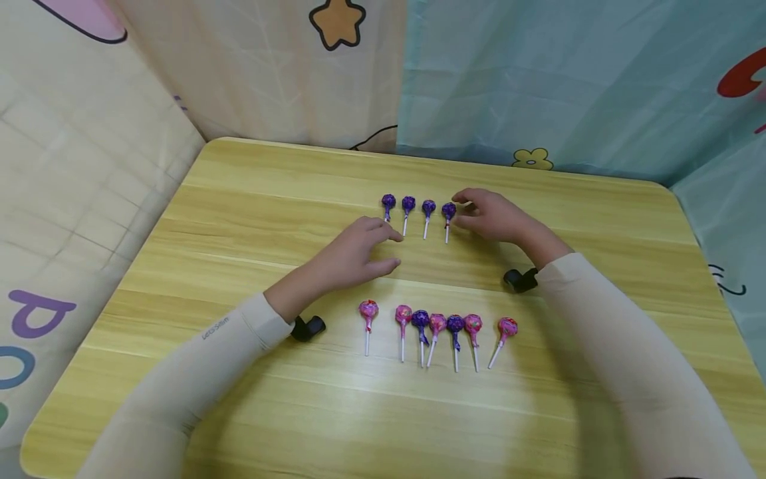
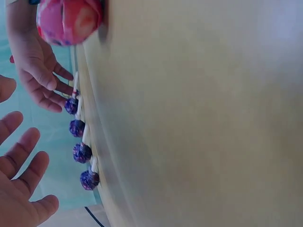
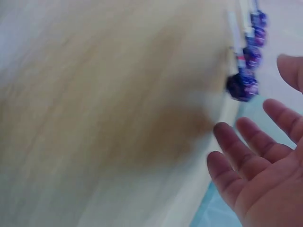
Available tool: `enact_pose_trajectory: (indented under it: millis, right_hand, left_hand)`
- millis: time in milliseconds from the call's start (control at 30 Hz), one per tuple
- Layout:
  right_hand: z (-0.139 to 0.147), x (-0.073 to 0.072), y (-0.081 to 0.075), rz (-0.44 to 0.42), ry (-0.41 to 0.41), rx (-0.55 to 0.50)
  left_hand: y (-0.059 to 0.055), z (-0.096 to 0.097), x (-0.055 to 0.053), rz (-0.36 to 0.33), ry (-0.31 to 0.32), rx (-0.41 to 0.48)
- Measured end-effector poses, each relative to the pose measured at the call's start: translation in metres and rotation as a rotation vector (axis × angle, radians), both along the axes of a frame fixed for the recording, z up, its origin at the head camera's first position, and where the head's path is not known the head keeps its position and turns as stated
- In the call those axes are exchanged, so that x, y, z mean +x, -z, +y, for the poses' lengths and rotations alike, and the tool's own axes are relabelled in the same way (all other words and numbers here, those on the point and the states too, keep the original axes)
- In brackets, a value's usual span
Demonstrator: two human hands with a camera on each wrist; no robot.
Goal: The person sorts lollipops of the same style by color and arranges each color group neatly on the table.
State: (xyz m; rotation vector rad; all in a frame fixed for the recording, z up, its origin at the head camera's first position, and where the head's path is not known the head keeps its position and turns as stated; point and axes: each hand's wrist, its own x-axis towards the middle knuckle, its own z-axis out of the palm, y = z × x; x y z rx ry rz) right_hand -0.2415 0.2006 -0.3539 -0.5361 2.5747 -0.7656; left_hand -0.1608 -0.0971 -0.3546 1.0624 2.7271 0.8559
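Note:
Several purple-wrapped lollipops (image 1: pixel 428 206) lie in a row toward the back of the table, heads away from the person and white sticks toward them. My right hand (image 1: pixel 492 214) is beside the rightmost one (image 3: pixel 242 86), fingers spread and loosely bent, gripping nothing. Over the table hovers my left hand (image 1: pixel 366 256), fingers apart and holding nothing; it overlaps the stick end of the leftmost purple lollipop (image 1: pixel 387 200) in the head view. Nearer the person is a second row, with pink lollipops (image 1: pixel 403 314) and two purple ones (image 1: pixel 421 319) among them.
The wooden table (image 1: pixel 179 279) has printed curtains (image 1: pixel 538 80) hanging behind its back edge. Black wrist cameras (image 1: pixel 309 328) sit under both forearms. In the front row, one pink lollipop (image 1: pixel 368 309) lies apart at left and another (image 1: pixel 507 327) tilts at right.

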Motion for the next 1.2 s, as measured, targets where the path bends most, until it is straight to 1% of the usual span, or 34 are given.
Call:
enact_pose_trajectory:
  millis: [100, 167, 433, 533, 667, 733, 867, 1000, 1100, 1200]
  right_hand:
    - [0.006, 0.005, -0.005, -0.029, -0.001, -0.031]
    - [0.010, 0.009, -0.007, -0.033, 0.006, -0.051]
    - [0.023, 0.028, -0.012, 0.010, -0.001, -0.118]
    - [0.028, 0.037, -0.015, 0.041, 0.001, -0.130]
    - [0.033, 0.048, -0.019, 0.089, 0.009, -0.126]
    - [0.034, 0.054, -0.021, 0.096, 0.007, -0.128]
    - [0.036, 0.064, -0.021, 0.102, -0.004, -0.153]
    - [0.036, 0.072, -0.023, 0.136, -0.012, -0.164]
    - [0.036, 0.080, -0.027, 0.156, -0.022, -0.149]
    - [0.035, 0.089, -0.032, 0.182, -0.054, -0.119]
  left_hand:
    - [0.000, 0.002, 0.006, -0.017, 0.028, -0.003]
    - [-0.001, 0.003, 0.010, -0.026, 0.044, -0.012]
    - [-0.007, 0.005, 0.018, -0.037, 0.080, -0.055]
    - [-0.010, 0.002, 0.020, -0.030, 0.086, -0.053]
    - [-0.012, -0.001, 0.022, -0.040, 0.097, -0.040]
    - [-0.011, -0.002, 0.023, -0.044, 0.100, -0.035]
    - [-0.008, -0.003, 0.022, -0.030, 0.082, -0.009]
    - [-0.006, -0.002, 0.021, -0.034, 0.075, 0.014]
    - [-0.006, 0.000, 0.023, -0.048, 0.087, 0.019]
    - [-0.007, 0.002, 0.028, -0.054, 0.101, 0.021]
